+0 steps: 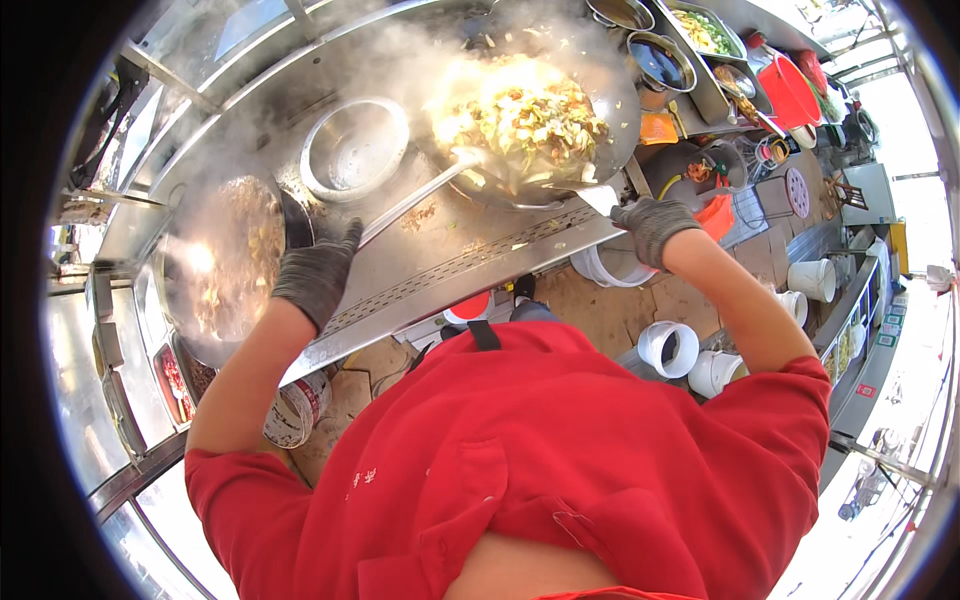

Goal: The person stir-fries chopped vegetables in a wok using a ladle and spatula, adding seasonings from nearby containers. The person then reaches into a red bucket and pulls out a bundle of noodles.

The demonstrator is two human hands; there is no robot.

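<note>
My left hand (319, 274), in a dark grey knitted glove, grips the long handle of a metal ladle (416, 196). The ladle's head reaches the near-left edge of the food in a large wok (619, 112). Chopped, cabbage-like vegetables (536, 120) fill much of that wok, under steam and bright glare. In its matching glove, my right hand (658, 225) holds a metal tool, seemingly a wok spatula (596, 196). Its blade points left over the wok's near rim. Food and glare partly hide both tool heads.
An empty metal basin (354, 150) sits on the steel stove top (450, 232). Left of it steams a second wok (232, 255). Pots of dark liquid (661, 64) stand beyond the right wok. A red bucket (789, 91) is farther right; white buckets (667, 349) stand on the floor.
</note>
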